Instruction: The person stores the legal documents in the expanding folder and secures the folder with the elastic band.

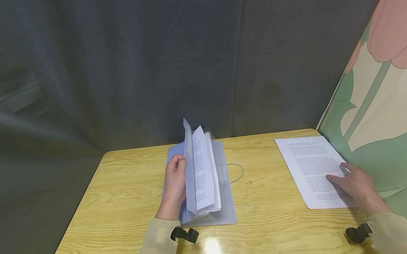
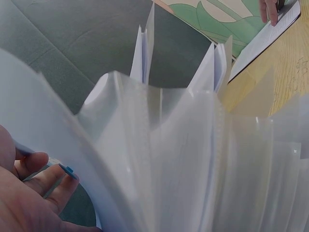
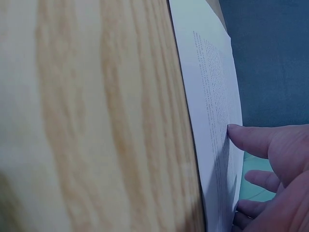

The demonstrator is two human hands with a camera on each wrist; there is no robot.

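A translucent expanding file folder stands spread on the table, printed sheets showing between its dividers. My left hand grips its cover flap at the left side, fingers curled round the edge. In the left wrist view several clear pockets fan out beside that hand, and a small blue piece shows at the fingertips. To the right lies a stack of printed paper. My right hand rests at its right edge, thumb tip on the top sheet, the other fingers spread beyond the edge in the right wrist view.
The wooden table backs onto a dark grey curtain. A floral-patterned panel rises close behind the right hand and the paper stack. A thin elastic loop sticks out from the folder's right side.
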